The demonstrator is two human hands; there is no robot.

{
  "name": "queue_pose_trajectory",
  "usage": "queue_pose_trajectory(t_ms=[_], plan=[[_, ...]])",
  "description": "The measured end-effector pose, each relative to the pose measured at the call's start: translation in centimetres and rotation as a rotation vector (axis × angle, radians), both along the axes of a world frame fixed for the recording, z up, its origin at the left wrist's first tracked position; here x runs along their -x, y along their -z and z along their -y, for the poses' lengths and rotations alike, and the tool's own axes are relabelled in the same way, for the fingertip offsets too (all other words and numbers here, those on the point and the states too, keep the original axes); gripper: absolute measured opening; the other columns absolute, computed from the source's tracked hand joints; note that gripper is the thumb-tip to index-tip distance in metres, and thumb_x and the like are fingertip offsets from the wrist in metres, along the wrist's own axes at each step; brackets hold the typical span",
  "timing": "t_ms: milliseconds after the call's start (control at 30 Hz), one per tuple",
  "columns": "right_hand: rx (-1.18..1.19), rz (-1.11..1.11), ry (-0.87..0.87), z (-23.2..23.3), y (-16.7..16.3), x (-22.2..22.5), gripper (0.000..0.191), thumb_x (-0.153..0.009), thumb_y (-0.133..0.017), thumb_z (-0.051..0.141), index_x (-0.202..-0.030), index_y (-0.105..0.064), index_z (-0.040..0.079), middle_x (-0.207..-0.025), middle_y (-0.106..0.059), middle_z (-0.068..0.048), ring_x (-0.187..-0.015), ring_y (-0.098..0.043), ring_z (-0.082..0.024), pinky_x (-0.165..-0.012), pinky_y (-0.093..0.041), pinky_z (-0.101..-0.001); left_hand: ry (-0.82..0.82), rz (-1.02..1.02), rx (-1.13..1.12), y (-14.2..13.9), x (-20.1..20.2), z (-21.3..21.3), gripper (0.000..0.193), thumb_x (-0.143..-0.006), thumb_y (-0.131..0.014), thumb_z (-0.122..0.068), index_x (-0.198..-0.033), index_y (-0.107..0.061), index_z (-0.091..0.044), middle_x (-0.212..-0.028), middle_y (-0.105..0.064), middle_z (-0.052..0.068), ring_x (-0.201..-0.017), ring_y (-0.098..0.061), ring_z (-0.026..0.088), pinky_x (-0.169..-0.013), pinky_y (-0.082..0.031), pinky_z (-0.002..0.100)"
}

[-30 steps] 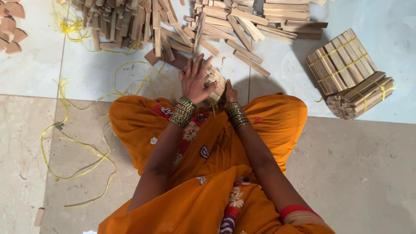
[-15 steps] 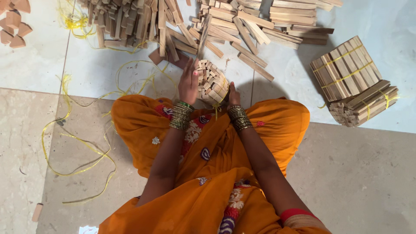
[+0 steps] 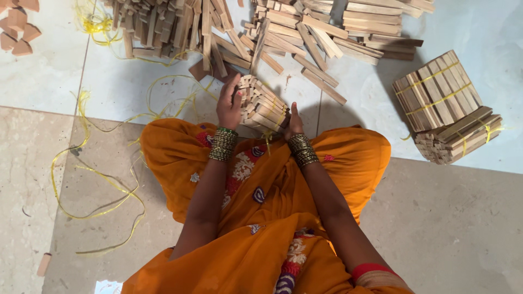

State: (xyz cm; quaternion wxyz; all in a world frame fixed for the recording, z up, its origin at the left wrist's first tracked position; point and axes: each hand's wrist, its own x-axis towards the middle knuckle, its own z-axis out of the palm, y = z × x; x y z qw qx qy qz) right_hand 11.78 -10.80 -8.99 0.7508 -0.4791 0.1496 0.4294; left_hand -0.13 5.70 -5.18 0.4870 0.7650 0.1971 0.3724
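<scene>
The bundle (image 3: pixel 262 103) is a stack of short flat wooden sticks, gathered end-on between the two hands just beyond the person's knees, on the pale floor (image 3: pixel 348 125). It lies near the middle of the scene, with the loose heap of sticks (image 3: pixel 261 30) farther off and two tied bundles (image 3: pixel 444 106) well apart to the right.

The left hand (image 3: pixel 230 104) stands upright against the bundle's left side, palm pressed flat to the stick ends and fingers spread upward, not curled round anything. The right hand (image 3: pixel 294 122) sits at the near right corner, thumb raised and touching the stack; its fingers are hidden under the sticks, so I cannot tell how far they close.

By the look of it, each stick is stiff, light and dry, but the stack has no visible tie holding it, so it will likely slide and fan apart if squeezed unevenly. The best hold seems to be flat pressure from opposite sides, across the middle of the stack, keeping the ends flush. A yellow strap (image 3: pixel 95 179) trails on the floor to the left, apart from both hands, and a short yellow strand (image 3: pixel 268 140) hangs at the bundle's near edge, over the orange cloth (image 3: pixel 256 218)
</scene>
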Motion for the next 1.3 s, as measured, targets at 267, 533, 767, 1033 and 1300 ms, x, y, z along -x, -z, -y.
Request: queue_pose_trajectory(t_ms=[267, 533, 767, 1033, 1300], plan=[[0.018, -0.04, -0.063, -0.8, -0.7, 0.1, 0.075, -0.093, -0.056, 0.06, -0.141, -0.052, 0.003, -0.137, -0.063, -0.016, -0.12, -0.064, -0.031, -0.102, -0.054, -0.0492, 0.005, 0.065, 0.097, -0.1, 0.8, -0.5, 0.041, -0.107, -0.053, -0.008, -0.148, -0.056, -0.008, -0.147, -0.058, 0.009, -0.137, -0.055, 0.022, -0.117, -0.04, 0.032], [-0.194, -0.021, -0.218, -0.2, -1.2, -0.1, 0.102, -0.09, -0.04, 0.079, -0.156, -0.035, 0.002, -0.157, -0.044, -0.021, -0.141, -0.046, -0.037, -0.116, -0.036, -0.0548, -0.029, 0.025, 0.103, -0.4, 1.3, -0.8, 0.041, -0.11, -0.048, -0.017, -0.15, -0.055, -0.009, -0.148, -0.057, 0.01, -0.137, -0.055, 0.022, -0.115, -0.043, 0.032], [-0.376, -0.045, -0.18, 0.2, -1.4, 0.2, 0.109, -0.09, -0.033, 0.084, -0.158, -0.032, -0.001, -0.162, -0.04, -0.022, -0.147, -0.04, -0.04, -0.121, -0.031, -0.0553, -0.018, 0.07, 0.228, 0.0, 0.4, 0.1, 0.054, -0.114, -0.032, -0.043, -0.153, -0.052, -0.011, -0.15, -0.057, 0.013, -0.136, -0.056, 0.024, -0.118, -0.043, 0.036], [-0.332, -0.087, -0.09, -0.1, -1.1, 0.5, 0.098, -0.093, -0.036, 0.077, -0.157, -0.036, 0.003, -0.158, -0.045, -0.02, -0.139, -0.049, -0.038, -0.117, -0.037, -0.0556, 0.043, 0.328, 0.351, -2.0, -1.1, 4.8, 0.07, -0.114, -0.029, -0.056, -0.164, -0.035, -0.008, -0.17, -0.034, 0.016, -0.156, -0.038, 0.026, -0.129, -0.032, 0.042], [-0.425, -0.036, -0.107, 1.1, -1.2, 1.1, 0.1, -0.093, -0.034, 0.078, -0.158, -0.031, 0.003, -0.158, -0.042, -0.02, -0.14, -0.046, -0.038, -0.117, -0.036, -0.0579, 0.039, 0.512, 1.071, 1.9, -0.7, 4.2, 0.075, -0.111, -0.032, -0.058, -0.166, -0.03, -0.007, -0.172, -0.031, 0.017, -0.153, -0.039, 0.027, -0.128, -0.032, 0.043]])
